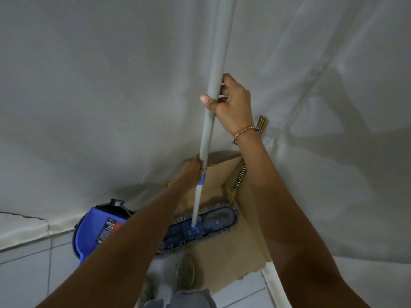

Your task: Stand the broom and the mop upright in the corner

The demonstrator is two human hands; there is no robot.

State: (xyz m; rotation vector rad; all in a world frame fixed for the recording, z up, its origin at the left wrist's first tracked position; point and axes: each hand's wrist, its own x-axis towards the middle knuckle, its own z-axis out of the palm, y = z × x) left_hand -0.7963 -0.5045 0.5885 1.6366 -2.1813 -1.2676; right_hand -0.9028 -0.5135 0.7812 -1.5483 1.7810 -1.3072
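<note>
The mop's grey handle (219,63) rises almost upright through the middle of the view. Its flat blue head (213,223) with fringed edges rests on brown cardboard (224,256) in the corner. My right hand (231,105) is wrapped around the handle higher up, a beaded bracelet on the wrist. My left hand (191,172) grips the handle lower down, just above a blue collar (202,178). Behind my right forearm stands the broom (239,176), a stick with black-and-white stripes and yellow tips showing in the corner; most of it is hidden.
Pale fabric sheets (100,96) cover both walls that meet at the corner. A blue bucket (97,232) with a label stands on the tiled floor at left of the mop head. My shoes (185,274) stand at the cardboard's near edge.
</note>
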